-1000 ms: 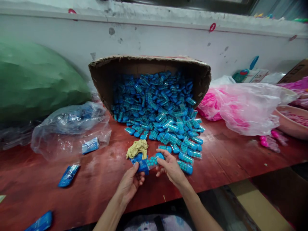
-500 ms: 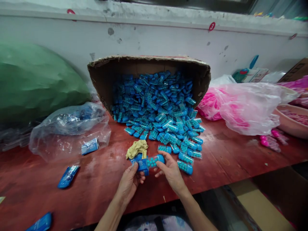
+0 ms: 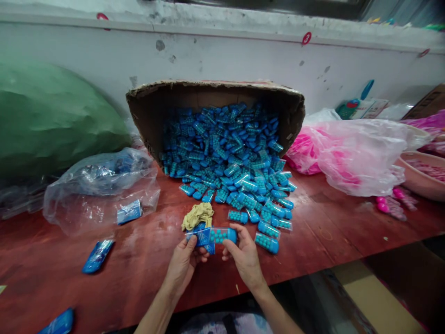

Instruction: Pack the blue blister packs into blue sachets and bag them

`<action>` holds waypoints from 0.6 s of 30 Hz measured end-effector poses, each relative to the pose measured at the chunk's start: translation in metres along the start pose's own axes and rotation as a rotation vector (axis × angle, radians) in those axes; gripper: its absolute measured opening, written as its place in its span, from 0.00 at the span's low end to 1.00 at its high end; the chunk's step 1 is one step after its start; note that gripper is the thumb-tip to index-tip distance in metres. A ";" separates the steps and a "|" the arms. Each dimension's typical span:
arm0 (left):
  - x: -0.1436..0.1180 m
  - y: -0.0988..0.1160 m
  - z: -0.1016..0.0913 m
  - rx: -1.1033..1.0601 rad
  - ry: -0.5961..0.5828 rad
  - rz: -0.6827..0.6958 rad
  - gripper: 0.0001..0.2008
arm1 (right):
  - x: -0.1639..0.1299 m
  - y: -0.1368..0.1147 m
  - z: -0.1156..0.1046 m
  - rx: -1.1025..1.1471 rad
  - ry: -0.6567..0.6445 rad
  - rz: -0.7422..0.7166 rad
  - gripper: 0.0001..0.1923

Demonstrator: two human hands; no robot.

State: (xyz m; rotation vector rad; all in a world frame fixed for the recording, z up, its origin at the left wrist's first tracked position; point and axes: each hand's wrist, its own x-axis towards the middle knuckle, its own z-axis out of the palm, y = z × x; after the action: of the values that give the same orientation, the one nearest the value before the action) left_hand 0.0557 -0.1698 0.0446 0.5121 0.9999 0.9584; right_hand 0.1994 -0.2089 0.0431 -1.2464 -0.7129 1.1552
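- Left hand (image 3: 182, 264) at about 6 o'clock on the red-brown table (image 3: 330, 232), fingers curled around small blue sachets (image 3: 203, 238); thumb lies on top of them.
- Right hand (image 3: 245, 257) just beside the left, at its 3 o'clock. Fingers and thumb pinch the right end of a clear capsule tube of teal beads (image 3: 222, 235).
- Tube lies flat, long axis running 9 to 3 o'clock across the view. Its rounded blue cap end points to 3 o'clock, into the right hand; its other end points to 9 o'clock and meets the sachets in the left hand.
- Tube sits low over the table near the front edge, at the near tip of the spill.
- Crumpled yellow-tan cloth (image 3: 199, 214) at 12 o'clock of the left hand, just beyond the sachets.
- Tipped cardboard box (image 3: 215, 93) at 12 o'clock, mouth facing the person; a pile of blue bead tubes (image 3: 225, 148) pours from it onto the table toward the hands.
- Loose tubes lie at 1 to 2 o'clock of the right hand, near it.
- Clear plastic bag (image 3: 100, 190) at 10 o'clock; single blue sachet (image 3: 97, 255) at 9 o'clock, well apart.
- Pink-filled plastic bag (image 3: 347, 153) at 2 o'clock; big green bag (image 3: 52, 116) at far 10 o'clock.
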 end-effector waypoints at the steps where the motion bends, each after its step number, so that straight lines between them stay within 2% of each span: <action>1: 0.000 0.000 0.000 -0.003 0.003 0.001 0.18 | 0.000 0.000 0.000 -0.016 0.000 -0.011 0.21; 18: 0.001 0.002 -0.001 -0.012 0.024 0.005 0.17 | -0.007 0.000 -0.001 -0.253 0.021 -0.077 0.18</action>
State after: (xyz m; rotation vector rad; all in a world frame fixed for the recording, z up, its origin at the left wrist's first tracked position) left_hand 0.0542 -0.1681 0.0452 0.4941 1.0146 0.9761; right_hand 0.1976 -0.2161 0.0441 -1.4264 -0.9041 1.0094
